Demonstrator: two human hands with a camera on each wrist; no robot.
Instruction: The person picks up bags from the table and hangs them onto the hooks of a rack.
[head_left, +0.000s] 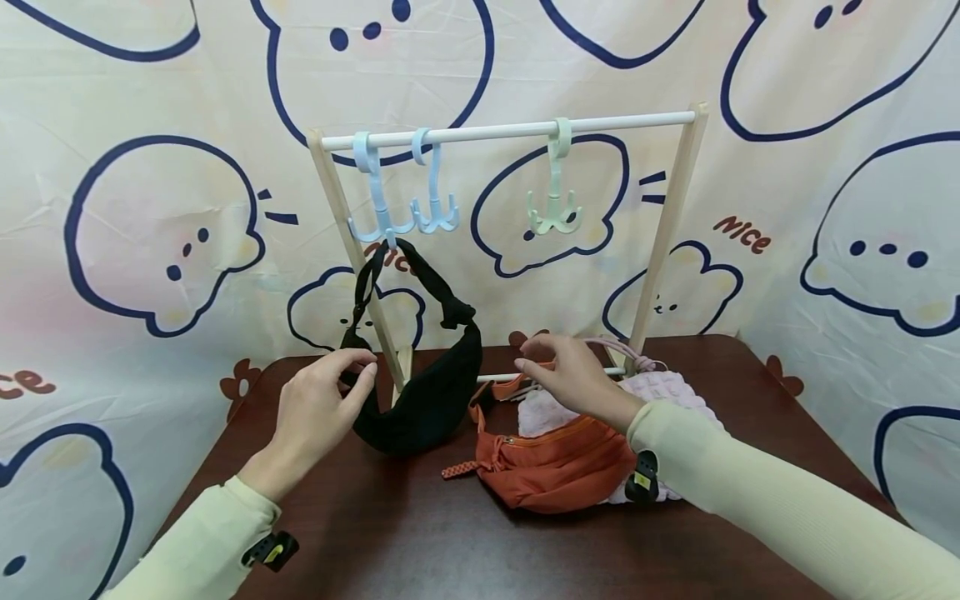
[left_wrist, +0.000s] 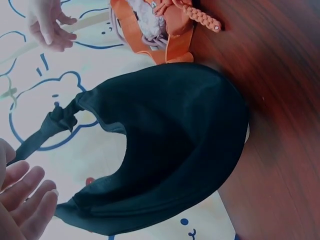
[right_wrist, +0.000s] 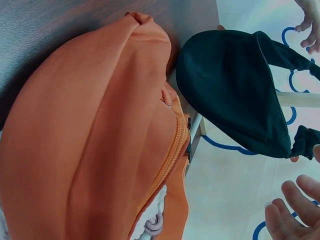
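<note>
Pale yellow-green sleeves (head_left: pixel 202 533) run down to two bare hands, well apart and with nothing gripped in the right one. The right hand (head_left: pixel 573 375) has its fingers loosely bent, just hanging in the air. The left hand (head_left: pixel 318 408) has its thumb and fingers relaxed, right beside one end of the black bag (head_left: pixel 420 417); can't really tell if the fingertips brush it, but they're not clamped on it.

That black bag is between the hands, hanging by its strap from a light blue hook (head_left: pixel 378 196) above and beyond the left hand. Whether its bottom rests on the table (head_left: pixel 375 533) is hard to say.

Below the right hand there's an orange bag (head_left: pixel 562 467) lying on a puffy pale pink bag (head_left: pixel 667 392), both down on the dark brown tabletop.

Further out, beyond both hands, a second blue hook (head_left: pixel 434 183) and a pale green hook (head_left: pixel 555 179) hang off the rack's white bar (head_left: pixel 495 132), in front of a cartoon-print backdrop (head_left: pixel 187 392).
</note>
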